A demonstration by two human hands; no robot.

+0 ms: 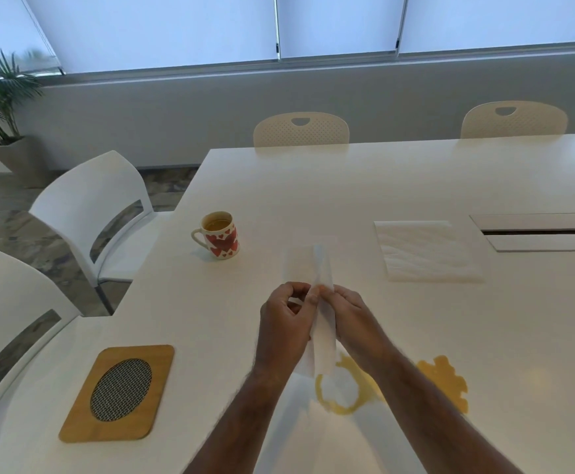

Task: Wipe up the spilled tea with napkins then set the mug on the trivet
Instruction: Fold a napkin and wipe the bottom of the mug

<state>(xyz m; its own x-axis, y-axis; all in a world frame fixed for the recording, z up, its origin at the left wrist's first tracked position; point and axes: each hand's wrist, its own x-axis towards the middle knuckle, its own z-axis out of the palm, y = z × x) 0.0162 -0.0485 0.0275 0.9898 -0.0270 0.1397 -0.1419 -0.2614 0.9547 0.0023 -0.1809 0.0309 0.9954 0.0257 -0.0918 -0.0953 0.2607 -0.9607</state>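
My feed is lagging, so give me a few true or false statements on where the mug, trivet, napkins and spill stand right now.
1. Both hands hold a napkin above the table. True: the left hand and right hand pinch it.
2. The mug sits on the trivet. False: it stands on the bare table, well beyond the trivet.
3. The mug is empty. False: there is tea in it.
4. Spilled tea lies on the table near the person. True.
5. A napkin stack lies to the right of the mug. True.
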